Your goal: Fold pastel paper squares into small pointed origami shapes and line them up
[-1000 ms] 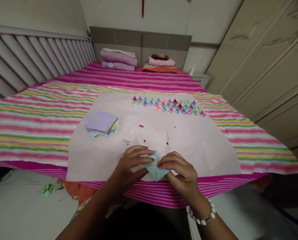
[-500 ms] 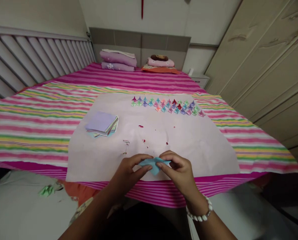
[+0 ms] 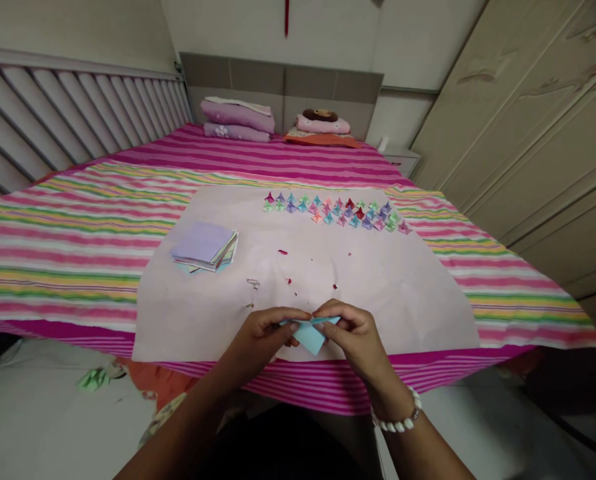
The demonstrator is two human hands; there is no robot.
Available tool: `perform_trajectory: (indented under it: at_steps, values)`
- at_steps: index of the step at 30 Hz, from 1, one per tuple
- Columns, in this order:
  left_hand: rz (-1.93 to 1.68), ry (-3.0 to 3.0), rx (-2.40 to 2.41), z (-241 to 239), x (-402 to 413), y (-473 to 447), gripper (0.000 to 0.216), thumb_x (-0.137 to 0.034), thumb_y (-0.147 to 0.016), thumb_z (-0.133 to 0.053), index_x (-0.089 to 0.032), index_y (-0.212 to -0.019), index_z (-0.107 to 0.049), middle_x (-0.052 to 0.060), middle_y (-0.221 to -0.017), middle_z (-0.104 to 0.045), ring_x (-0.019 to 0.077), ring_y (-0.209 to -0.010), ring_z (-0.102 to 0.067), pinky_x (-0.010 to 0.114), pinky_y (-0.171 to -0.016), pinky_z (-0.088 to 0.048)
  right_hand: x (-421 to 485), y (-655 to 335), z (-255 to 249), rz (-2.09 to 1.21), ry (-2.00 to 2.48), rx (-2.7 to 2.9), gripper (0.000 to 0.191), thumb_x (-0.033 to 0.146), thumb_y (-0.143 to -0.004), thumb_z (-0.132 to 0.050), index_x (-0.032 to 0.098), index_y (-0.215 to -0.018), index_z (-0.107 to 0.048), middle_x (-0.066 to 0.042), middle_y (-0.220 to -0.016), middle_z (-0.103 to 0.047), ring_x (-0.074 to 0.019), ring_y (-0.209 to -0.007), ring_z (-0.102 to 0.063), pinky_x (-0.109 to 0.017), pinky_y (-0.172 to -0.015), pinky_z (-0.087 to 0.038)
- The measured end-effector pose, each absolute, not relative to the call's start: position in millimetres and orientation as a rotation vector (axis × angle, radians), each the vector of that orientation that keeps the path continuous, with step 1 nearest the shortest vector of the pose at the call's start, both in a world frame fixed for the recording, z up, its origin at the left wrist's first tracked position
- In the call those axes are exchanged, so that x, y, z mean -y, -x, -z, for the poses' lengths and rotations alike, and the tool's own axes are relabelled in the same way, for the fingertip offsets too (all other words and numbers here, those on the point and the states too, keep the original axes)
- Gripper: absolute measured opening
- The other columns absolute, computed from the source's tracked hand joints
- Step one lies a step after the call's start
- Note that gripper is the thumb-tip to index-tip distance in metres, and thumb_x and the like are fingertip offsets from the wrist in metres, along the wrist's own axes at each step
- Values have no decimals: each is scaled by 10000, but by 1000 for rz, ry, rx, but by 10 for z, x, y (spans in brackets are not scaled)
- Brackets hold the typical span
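Note:
A folded light-blue paper (image 3: 310, 335) is pinched between both hands just above the near edge of a large pale pink sheet (image 3: 403, 287) spread on the bed. My left hand (image 3: 261, 339) grips its left side with thumb and fingers closed. My right hand (image 3: 354, 337), with a white bead bracelet at the wrist, pinches the paper's right top edge. The paper's pointed corner hangs down between the hands.
A stack of coloured paper squares (image 3: 205, 248) lies at the left of the sheet. Several small folded paper pieces (image 3: 335, 212) sit in rows at the far side. Tiny scraps (image 3: 282, 253) dot the middle. The striped bedspread (image 3: 78, 227), pillows (image 3: 238, 119) and a wardrobe (image 3: 538, 120) surround it.
The blue paper has been folded from a broad open kite shape into a narrower, flatter piece. Both hands have drawn closer together and shifted slightly away from me.

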State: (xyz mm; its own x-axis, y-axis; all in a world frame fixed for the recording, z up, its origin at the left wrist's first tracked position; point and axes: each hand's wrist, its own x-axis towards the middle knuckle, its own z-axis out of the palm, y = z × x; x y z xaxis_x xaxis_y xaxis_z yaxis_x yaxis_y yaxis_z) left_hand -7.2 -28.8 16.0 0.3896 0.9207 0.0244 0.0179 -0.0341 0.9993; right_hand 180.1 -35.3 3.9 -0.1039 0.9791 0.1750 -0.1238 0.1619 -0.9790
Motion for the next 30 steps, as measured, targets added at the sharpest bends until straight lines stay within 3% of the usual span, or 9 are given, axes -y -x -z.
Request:
perform_trajectory:
  at_steps: [3, 7, 10, 13, 16, 20, 22, 27, 30]
  values:
    - [-925, -1407, -892, -174, 270, 110, 213, -224, -811, -559, -198, -914, -744, 23, -690, -688, 139, -661, -611, 272, -648, -511, 343, -1837, -28, -1221, 833, 1338, 64, 204, -753, -686, 229, -791, -732, -22, -845, -647, -108, -584, -589, -251, -532, -516]
    - [-906, -1413, -917, -203, 269, 146, 220, -227, -818, -538, -208, -895, -744, 26, -771, -702, 154, -737, -608, 280, -695, -486, 354, -1863, -52, -1199, 801, 1410, 128, 178, -798, -615, 231, -839, -725, -39, -893, -630, -138, -693, -605, -276, -598, -531]
    - [-930, -1423, -995, -193, 276, 133, 180, -311, -801, -604, -185, -834, -729, 31, -792, -701, 168, -771, -608, 276, -701, -468, 373, -1856, -93, -1172, 792, 1466, 131, 210, -810, -613, 220, -881, -723, -60, -944, -616, -152, -752, -603, -280, -623, -528]
    - [-971, -1390, -1125, -159, 286, 82, 218, -377, -718, -712, -160, -722, -684, 22, -688, -672, 144, -648, -584, 251, -609, -447, 386, -1823, -119, -1208, 779, 1475, 144, 278, -817, -630, 207, -902, -721, -75, -979, -605, -165, -776, -608, -305, -656, -533]
    - [-1043, -1395, -1176, -141, 303, 23, 218, -351, -676, -751, -162, -708, -648, 8, -661, -654, 126, -596, -569, 234, -558, -436, 385, -1773, -116, -1177, 928, 1401, 118, 304, -761, -706, 199, -815, -708, -45, -871, -625, -130, -660, -574, -257, -559, -502]
    - [-1124, -1359, -1136, -159, 322, -25, 384, -287, -662, -766, -180, -1002, -623, -4, -721, -687, 147, -686, -634, 252, -650, -489, 374, -1720, -97, -1194, 1083, 1249, 292, 295, -672, -782, 212, -935, -684, 9, -753, -626, -86, -525, -509, -218, -469, -440]
    - [-1100, -1284, -1093, -166, 320, -34, 486, -291, -641, -784, -181, -1079, -604, -6, -720, -699, 152, -672, -648, 258, -635, -499, 371, -1706, -95, -1225, 1078, 1257, 245, 309, -668, -784, 196, -862, -686, 11, -700, -624, -100, -541, -528, -227, -488, -443]
    - [-1093, -1143, -1081, -141, 283, -24, 209, -326, -632, -781, -158, -727, -701, 9, -648, -702, 162, -643, -644, 276, -628, -516, 372, -1702, -102, -1126, 1031, 1342, 164, 299, -710, -758, 181, -657, -657, -4, -661, -631, -138, -636, -578, -271, -603, -476]
    - [-1133, -1143, -1108, -114, 265, -14, 204, -351, -716, -711, -163, -789, -740, 31, -736, -731, 176, -750, -653, 296, -719, -516, 373, -1705, -103, -1011, 1029, 1361, 129, 269, -724, -745, 185, -659, -672, -10, -674, -629, -139, -644, -575, -274, -607, -464]
